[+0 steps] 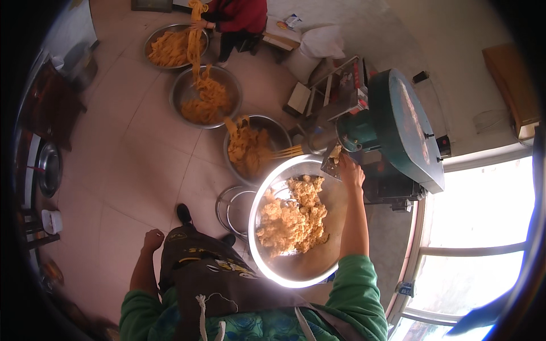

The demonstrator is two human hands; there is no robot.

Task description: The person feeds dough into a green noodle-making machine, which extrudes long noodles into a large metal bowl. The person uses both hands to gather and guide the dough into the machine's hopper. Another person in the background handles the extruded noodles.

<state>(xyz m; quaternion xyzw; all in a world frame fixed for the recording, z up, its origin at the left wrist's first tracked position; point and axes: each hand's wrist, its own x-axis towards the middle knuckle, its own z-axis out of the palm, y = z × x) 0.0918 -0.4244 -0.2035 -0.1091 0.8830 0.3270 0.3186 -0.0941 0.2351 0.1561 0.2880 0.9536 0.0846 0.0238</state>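
Note:
My right hand [351,171] reaches to the small metal feed tray [331,166] of a green machine [398,128]. Its bent fingers press against a lump of yellowish dough [336,153] there; the fingertips are partly hidden. Below that forearm, a large shiny metal bowl [256,250] holds crumbly orange-yellow dough [293,219]. Orange strands [287,152] run from the machine's outlet into a second metal bowl [278,128] with a heap of strips [248,149]. My left hand [152,240] hangs closed by my side, over the floor, with nothing visible in it.
Farther off, another metal bowl [177,85] and a basin [149,42] hold more orange strips. A person in a red top [242,16] lifts long strips there. A round metal stand [223,213] is near my feet. Dark furniture [51,108] lines the left; a bright window [478,204] the right.

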